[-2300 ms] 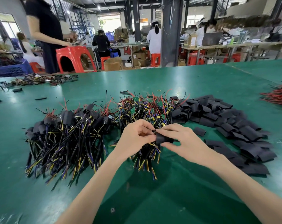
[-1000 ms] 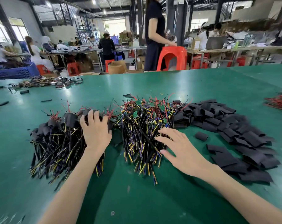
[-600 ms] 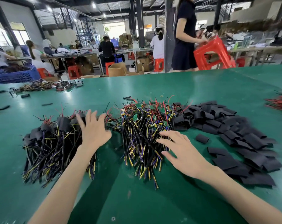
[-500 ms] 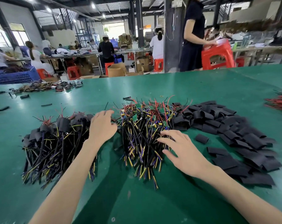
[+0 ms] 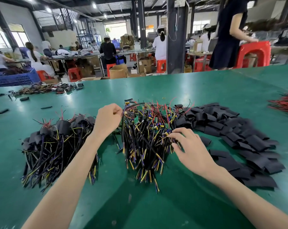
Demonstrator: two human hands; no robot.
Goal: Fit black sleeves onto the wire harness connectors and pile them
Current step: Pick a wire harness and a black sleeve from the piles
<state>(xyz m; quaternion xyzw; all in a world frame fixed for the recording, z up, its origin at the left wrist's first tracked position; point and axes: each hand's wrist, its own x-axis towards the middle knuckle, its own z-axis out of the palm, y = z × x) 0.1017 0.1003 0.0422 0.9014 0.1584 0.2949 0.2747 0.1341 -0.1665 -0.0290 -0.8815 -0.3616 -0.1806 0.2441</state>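
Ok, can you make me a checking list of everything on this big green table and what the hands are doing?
surface: glossy green tabletop.
job's things: pile of multicoloured wire harnesses wearing black sleeves, left; pile of unsleeved multicoloured harnesses, middle; heap of flat black sleeves, right.
clutter: stray black sleeve pieces and another harness heap, far left.
grips: left hand pinches a black wire at the unsleeved pile's top; right hand rests spread fingertips on that pile.
cables: bundle of red wires, right edge.
surroundings: people at benches behind, red plastic stool, blue plastic crate.
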